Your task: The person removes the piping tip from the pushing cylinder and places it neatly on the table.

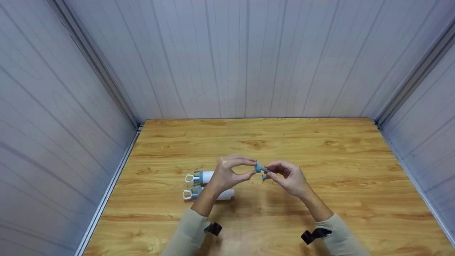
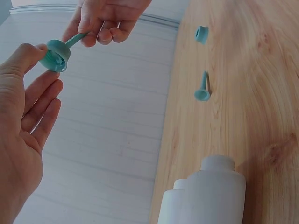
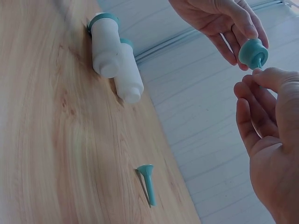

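Observation:
Above the wooden table, my left hand point(image 1: 226, 174) pinches a round teal cap-like piece point(image 2: 58, 48) between thumb and fingertips. My right hand point(image 1: 292, 180) pinches the thin teal stem point(image 2: 75, 39) that sticks out of that piece. In the right wrist view the stem enters the middle of the round piece point(image 3: 252, 51); how far it goes in is hidden. Below the hands, a second teal stem with a flared end point(image 2: 202, 94) lies on the table. Beyond it in the left wrist view lies a teal ring-like piece point(image 2: 202, 34), mostly hidden behind my right hand in the head view.
Two white cylinders with teal collars lie side by side on the wooden table point(image 1: 302, 138), left of centre: a farther one point(image 1: 207, 176) and a nearer one point(image 1: 226, 194). White loop handles point(image 1: 187, 195) stick out at their left ends. Pale panels point(image 1: 227, 60) enclose the back and sides.

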`<state>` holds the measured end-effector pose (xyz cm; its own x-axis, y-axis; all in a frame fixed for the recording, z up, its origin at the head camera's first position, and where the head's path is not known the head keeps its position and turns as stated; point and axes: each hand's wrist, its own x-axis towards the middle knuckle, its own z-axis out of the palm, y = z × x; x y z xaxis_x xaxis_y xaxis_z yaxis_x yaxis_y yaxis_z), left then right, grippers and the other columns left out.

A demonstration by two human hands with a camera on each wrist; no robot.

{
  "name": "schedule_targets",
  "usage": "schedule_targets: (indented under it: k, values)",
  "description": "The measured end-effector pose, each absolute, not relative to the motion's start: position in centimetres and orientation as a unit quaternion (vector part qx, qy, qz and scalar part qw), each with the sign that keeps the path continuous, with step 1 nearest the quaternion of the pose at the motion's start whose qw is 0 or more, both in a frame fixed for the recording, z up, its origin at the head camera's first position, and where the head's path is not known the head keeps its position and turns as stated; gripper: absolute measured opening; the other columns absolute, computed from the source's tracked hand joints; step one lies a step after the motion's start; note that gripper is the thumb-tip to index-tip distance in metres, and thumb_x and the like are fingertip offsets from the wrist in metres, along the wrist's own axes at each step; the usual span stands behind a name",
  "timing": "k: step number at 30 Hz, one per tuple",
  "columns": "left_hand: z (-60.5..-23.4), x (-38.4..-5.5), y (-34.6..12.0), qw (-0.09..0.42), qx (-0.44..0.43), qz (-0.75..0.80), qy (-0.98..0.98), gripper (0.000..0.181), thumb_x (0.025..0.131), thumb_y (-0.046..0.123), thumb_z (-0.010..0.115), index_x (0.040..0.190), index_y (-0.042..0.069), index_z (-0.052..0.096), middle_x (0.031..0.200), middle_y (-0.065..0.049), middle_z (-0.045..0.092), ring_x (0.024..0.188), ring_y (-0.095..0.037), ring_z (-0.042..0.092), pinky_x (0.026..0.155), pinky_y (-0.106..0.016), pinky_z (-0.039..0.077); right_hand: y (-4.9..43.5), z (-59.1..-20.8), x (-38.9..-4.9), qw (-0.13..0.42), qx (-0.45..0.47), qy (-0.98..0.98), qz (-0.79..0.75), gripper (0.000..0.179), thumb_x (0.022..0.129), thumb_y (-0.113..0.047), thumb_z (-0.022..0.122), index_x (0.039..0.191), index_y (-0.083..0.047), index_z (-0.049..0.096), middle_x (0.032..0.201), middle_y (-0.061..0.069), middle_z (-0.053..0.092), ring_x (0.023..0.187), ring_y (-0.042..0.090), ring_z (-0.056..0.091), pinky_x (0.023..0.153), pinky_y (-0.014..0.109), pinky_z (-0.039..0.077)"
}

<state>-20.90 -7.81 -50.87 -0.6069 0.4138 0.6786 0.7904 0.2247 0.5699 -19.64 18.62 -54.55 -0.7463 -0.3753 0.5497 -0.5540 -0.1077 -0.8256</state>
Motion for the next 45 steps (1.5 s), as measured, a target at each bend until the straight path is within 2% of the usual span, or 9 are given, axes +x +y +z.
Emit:
schedule_targets:
  k: [8,11,15,22,27,36,45]
  values:
    - [-50.94,-20.90,-7.93,0.193,-0.397,-0.483,-0.756,0.022,0.092,0.004,0.091,0.114,0.005,0.088,0.115,-0.012,0.088,0.107,-0.030,0.085,0.099,-0.041,0.069,18.66,-54.51,-19.63,0.073,0.353,-0.659,0.661,0.020,0.097,0.025,0.066,0.115,0.020,0.073,0.116,-0.006,0.083,0.101,0.002,0.081,0.088,0.020,0.067]
    - [-50.99,-20.91,-7.92,0.192,-0.397,-0.483,-0.757,0.023,0.092,0.004,0.092,0.114,0.005,0.088,0.114,-0.012,0.088,0.107,-0.029,0.085,0.099,-0.041,0.069,18.63,-54.43,-19.67,0.073,0.358,-0.653,0.663,0.020,0.097,0.025,0.066,0.115,0.021,0.073,0.115,-0.003,0.083,0.102,0.001,0.080,0.089,0.021,0.067]
    - [-50.96,-20.89,-7.82,0.186,-0.396,-0.487,-0.756,0.025,0.091,0.004,0.092,0.116,0.005,0.088,0.113,-0.012,0.088,0.108,-0.029,0.085,0.099,-0.040,0.069,18.57,-54.31,-19.76,0.073,0.368,-0.646,0.665,0.021,0.096,0.026,0.066,0.115,0.020,0.074,0.116,-0.001,0.083,0.103,0.002,0.080,0.089,0.020,0.066]
    - [-50.99,-20.92,-7.66,0.182,-0.407,-0.488,-0.750,0.026,0.092,0.003,0.092,0.117,0.003,0.087,0.114,-0.013,0.088,0.108,-0.030,0.085,0.098,-0.040,0.069,18.44,-54.08,-19.71,0.072,0.376,-0.643,0.664,0.022,0.095,0.027,0.066,0.114,0.018,0.075,0.114,-0.006,0.082,0.099,0.004,0.080,0.087,0.020,0.066]
    - [-51.00,-20.95,-7.64,0.175,-0.410,-0.486,-0.752,0.026,0.092,0.004,0.092,0.118,0.003,0.087,0.114,-0.014,0.088,0.109,-0.031,0.085,0.099,-0.040,0.069,18.41,-54.01,-19.77,0.072,0.385,-0.637,0.664,0.022,0.095,0.027,0.066,0.114,0.018,0.075,0.113,-0.003,0.082,0.097,0.005,0.080,0.086,0.020,0.067]
    - [-50.91,-20.66,-7.76,0.159,-0.397,-0.484,-0.764,0.026,0.093,0.008,0.092,0.118,0.002,0.087,0.115,-0.014,0.088,0.110,-0.031,0.084,0.100,-0.041,0.068,18.18,-53.69,-19.65,0.053,0.380,-0.634,0.672,0.018,0.097,0.024,0.066,0.113,0.020,0.073,0.117,-0.011,0.081,0.098,0.005,0.081,0.087,0.022,0.067]
    - [-51.01,-20.77,-7.86,0.152,-0.401,-0.486,-0.762,0.026,0.093,0.009,0.093,0.118,0.003,0.087,0.114,-0.013,0.088,0.108,-0.030,0.085,0.099,-0.039,0.069,18.34,-53.83,-19.66,0.052,0.381,-0.636,0.669,0.016,0.096,0.025,0.067,0.110,0.020,0.071,0.114,-0.012,0.081,0.098,0.005,0.082,0.086,0.021,0.067]
